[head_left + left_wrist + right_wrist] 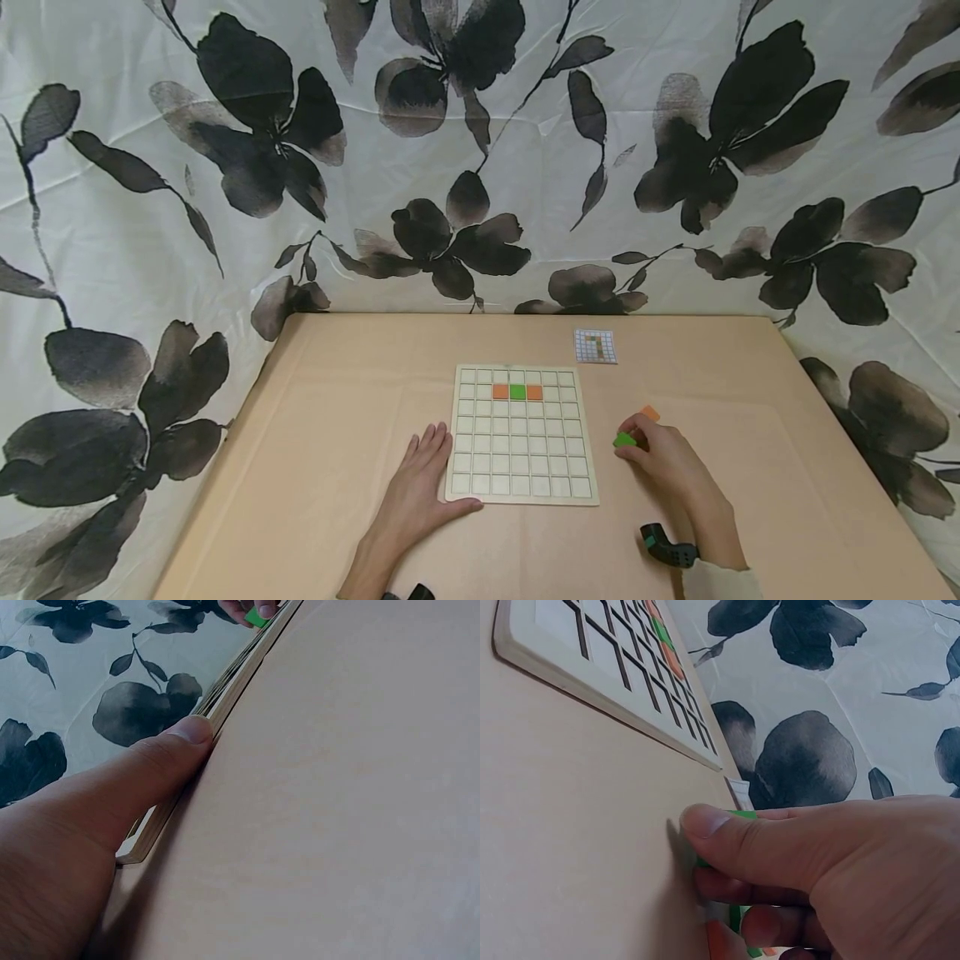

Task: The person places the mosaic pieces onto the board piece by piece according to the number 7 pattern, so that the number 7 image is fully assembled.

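Observation:
A cream grid board [522, 463] lies on the table. In its second row from the top, a green tile [517, 392] sits between two orange tiles, the left orange tile [500, 392] and the right orange tile [534, 392]. My left hand [420, 487] rests along the board's left side with straight fingers; its thumb [176, 739] lies on the near edge. Right of the board, my right hand [671, 462] pinches a small green tile [624, 439] between thumb and fingers. An orange tile [650, 412] shows just beyond that hand. Under its curled fingers, the right wrist view shows more green and orange pieces, partly hidden.
A small card [596, 347] with a printed grid pattern lies beyond the board's far right corner. The brown table [360, 375] ends at a white cloth [555, 167] with dark flowers. A black wrist device [667, 547] is on the right wrist.

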### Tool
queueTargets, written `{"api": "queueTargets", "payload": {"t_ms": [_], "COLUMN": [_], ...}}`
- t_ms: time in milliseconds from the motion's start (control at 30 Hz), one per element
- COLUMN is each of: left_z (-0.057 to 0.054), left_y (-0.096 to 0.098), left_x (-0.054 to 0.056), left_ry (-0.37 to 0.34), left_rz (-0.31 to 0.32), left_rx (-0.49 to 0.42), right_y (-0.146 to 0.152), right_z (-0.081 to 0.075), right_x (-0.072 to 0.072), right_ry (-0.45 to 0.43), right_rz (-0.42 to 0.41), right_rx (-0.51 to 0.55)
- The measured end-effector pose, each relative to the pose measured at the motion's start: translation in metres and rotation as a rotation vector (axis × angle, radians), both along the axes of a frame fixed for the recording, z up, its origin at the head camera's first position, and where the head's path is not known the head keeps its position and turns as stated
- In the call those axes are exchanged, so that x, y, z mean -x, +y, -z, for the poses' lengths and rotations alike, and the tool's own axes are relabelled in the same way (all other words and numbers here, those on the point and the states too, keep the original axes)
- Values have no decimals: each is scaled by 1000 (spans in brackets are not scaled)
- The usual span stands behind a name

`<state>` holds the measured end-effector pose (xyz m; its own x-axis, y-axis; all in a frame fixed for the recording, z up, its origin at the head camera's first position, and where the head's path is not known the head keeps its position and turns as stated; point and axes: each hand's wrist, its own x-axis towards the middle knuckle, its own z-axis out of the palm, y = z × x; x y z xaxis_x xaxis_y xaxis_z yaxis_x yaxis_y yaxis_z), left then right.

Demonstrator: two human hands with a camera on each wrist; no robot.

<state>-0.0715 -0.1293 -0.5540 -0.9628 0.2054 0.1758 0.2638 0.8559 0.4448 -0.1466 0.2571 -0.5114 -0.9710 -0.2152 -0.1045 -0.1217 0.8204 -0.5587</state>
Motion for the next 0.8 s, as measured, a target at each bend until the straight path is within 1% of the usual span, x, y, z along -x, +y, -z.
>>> {"api": "queueTargets", "payload": {"t_ms": [100, 167, 267, 500, 800], "left_z": [0, 1, 2, 3, 3], "left_y": [0, 0, 0, 0, 0], "left_x": [0, 0, 0, 0, -1], "left_ry": [7, 24, 26, 37, 4], "left_rz": [0, 1, 0, 4, -1], "left_rx": [3, 2, 4, 11, 12], "right_y": [-1, -2, -4, -13, -27], "right_z": [1, 1, 1, 1, -3], "right_x": [0, 0, 0, 4, 12], "right_ry": [29, 50, 69, 79, 138], "right_rz": [-10, -21, -30, -20, -50], "right_rx": [-7, -9, -4, -4, 20]}}
